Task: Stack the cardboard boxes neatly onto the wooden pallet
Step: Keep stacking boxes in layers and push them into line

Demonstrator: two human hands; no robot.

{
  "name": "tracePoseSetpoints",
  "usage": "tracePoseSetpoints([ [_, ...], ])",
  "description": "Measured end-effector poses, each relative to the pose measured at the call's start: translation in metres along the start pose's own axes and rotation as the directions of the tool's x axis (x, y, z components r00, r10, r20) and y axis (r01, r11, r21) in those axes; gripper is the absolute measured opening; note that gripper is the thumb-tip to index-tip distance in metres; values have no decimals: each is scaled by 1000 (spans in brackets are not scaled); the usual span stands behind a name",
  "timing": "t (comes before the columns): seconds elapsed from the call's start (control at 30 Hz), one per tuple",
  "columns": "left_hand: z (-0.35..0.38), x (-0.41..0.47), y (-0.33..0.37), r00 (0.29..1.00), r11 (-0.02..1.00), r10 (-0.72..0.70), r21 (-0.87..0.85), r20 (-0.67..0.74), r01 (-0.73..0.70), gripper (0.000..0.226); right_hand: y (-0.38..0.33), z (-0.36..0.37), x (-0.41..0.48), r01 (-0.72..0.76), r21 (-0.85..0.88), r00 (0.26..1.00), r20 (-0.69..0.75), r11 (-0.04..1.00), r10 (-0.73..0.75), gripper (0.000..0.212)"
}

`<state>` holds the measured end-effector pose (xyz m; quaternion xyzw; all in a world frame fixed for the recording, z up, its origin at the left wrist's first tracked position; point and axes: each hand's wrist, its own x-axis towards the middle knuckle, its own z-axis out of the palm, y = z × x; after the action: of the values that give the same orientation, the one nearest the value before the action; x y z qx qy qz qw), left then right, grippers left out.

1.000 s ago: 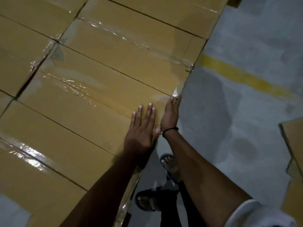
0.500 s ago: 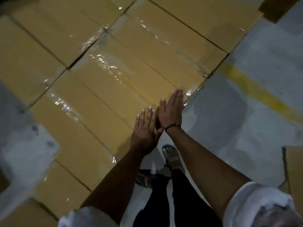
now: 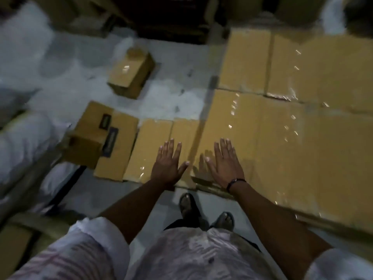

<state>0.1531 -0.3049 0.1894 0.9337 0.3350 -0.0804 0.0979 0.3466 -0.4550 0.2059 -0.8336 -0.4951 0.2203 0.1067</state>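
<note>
Our left hand point(image 3: 168, 162) and right hand point(image 3: 226, 164) are spread flat and hold nothing. The right is over the taped stacked boxes point(image 3: 292, 138), the left over a lower box point(image 3: 153, 138). Dark labels point(image 3: 112, 138) on a loose box point(image 3: 123, 128) are too blurred to read, and we cannot make out the pallet.

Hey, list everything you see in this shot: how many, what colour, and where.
Stacked cardboard boxes: several, seams blurred, tan with clear tape, right half.
Low box: one, tan, just left of the stack.
Labelled boxes: two it seems, tan with dark labels, further left.
Lone box: one, tan, on the floor beyond.
Floor: grey, centre and left.
White bundles: count unclear from blur, left edge.
Bracelet: one, dark, right wrist.
Sandalled feet: two, bottom centre.
Left hand: open, fingers spread, over the low box.
Right hand: open, fingers spread, over the stack's near edge.
</note>
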Motion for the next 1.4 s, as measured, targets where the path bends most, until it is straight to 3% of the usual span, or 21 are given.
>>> tracePoseSetpoints([
  [0.1,-20,-50,-37,964,967,-238,-119,-119,225,81,-53,0,12,196,-84,976,109,977,-187,90],
  [0.2,-26,-97,-66,900,901,-417,-185,-124,392,85,-97,4,21,330,-144,937,167,933,-306,91],
  [0.33,-18,-152,-105,801,778,-597,-269,-40,567,90,-141,14,24,402,-144,900,244,904,-362,78],
  [0.47,-12,-187,-146,745,716,-666,-315,-40,623,97,-181,29,29,422,-132,883,283,897,-374,79],
  [0.57,-11,-196,-182,754,719,-656,-340,-42,606,106,-213,42,40,403,-122,895,257,907,-363,79],
  [0.73,-15,-183,-241,844,811,-536,-282,-6,513,114,-270,69,54,284,-89,945,198,955,-262,80],
  [0.97,-36,-142,-293,955,934,-295,-204,30,294,91,-315,104,50,99,-12,988,122,995,-97,82],
  [1.17,-33,-121,-291,981,963,-177,-194,82,190,83,-298,115,37,-51,-2,995,82,999,51,81],
  [1.4,-34,-109,-277,975,945,-191,-246,115,214,82,-283,118,53,-151,18,983,106,988,148,81],
])
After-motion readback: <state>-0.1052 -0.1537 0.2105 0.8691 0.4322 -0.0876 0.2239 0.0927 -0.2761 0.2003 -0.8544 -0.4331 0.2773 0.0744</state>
